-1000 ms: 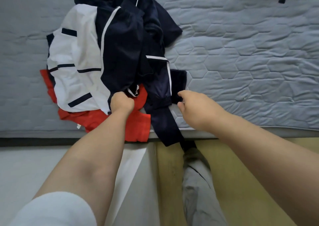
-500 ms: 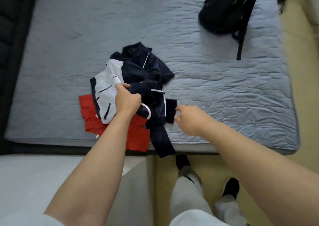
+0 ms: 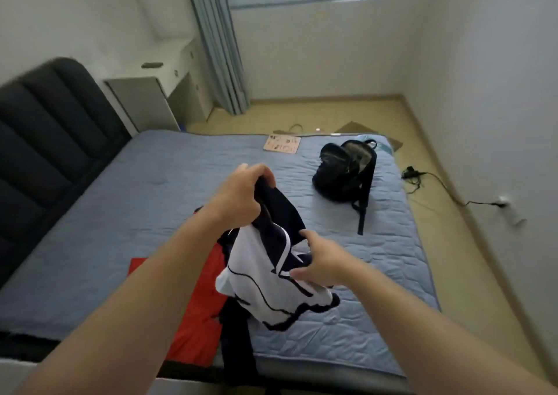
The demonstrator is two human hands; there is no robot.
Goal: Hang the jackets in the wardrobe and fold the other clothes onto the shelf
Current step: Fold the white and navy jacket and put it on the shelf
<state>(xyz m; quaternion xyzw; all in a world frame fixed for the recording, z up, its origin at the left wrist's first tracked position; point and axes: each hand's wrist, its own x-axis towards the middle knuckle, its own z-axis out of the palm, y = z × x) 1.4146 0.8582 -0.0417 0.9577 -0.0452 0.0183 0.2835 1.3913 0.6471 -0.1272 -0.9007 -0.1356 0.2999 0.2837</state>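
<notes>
A navy and white jacket [image 3: 265,277] hangs lifted above the blue quilted bed [image 3: 151,201]. My left hand [image 3: 241,195] is clenched on its dark upper edge and holds it up. My right hand [image 3: 320,263] presses against the jacket's right side lower down, fingers curled onto the cloth. Beneath it a red garment [image 3: 196,313] lies flat on the bed near the front edge. A dark navy piece of clothing [image 3: 237,343] trails over the bed's front edge. No wardrobe or shelf is in view.
A black backpack [image 3: 344,171] sits on the far right of the bed, a pink sheet [image 3: 282,144] near the far edge. A dark padded headboard [image 3: 45,135] stands at left. Beyond are a desk [image 3: 157,92], curtain [image 3: 217,44], and cables [image 3: 434,183] on the floor.
My left hand has raised the navy and white jacket off the pile. My right hand has moved up onto its side. The view has tilted up from the bed to the room.
</notes>
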